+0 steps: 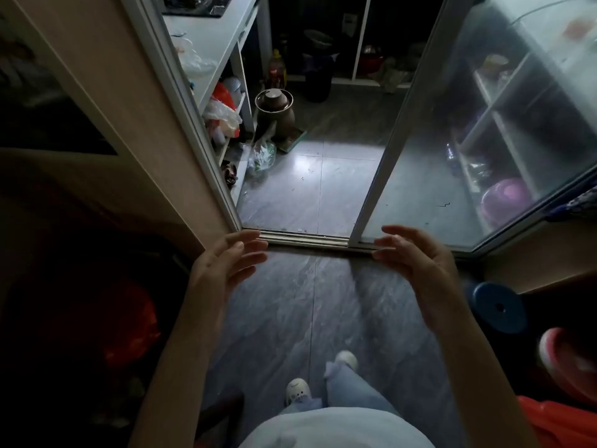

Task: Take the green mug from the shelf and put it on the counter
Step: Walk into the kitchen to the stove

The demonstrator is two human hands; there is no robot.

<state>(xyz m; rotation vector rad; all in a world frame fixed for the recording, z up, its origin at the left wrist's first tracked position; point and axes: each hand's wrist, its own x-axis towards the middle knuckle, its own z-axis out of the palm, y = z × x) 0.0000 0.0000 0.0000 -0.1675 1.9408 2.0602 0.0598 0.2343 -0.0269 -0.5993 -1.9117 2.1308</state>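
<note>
No green mug shows in the head view. My left hand (226, 260) and my right hand (410, 253) are both held out in front of me, palms facing each other, fingers spread and holding nothing. They hover above the dark floor just short of a sliding-door track (303, 237). Beyond the doorway a white counter (213, 37) runs along the left, with open shelves (239, 101) under it holding plastic bags and bottles. More shelves (504, 124) are dimly visible behind the frosted glass door on the right.
A brown clay jar (274, 111) and a plastic bag of greens (263, 153) sit on the floor past the doorway. The glass door (452, 140) stands half open on the right. A blue round stool (499, 307) and red items flank me.
</note>
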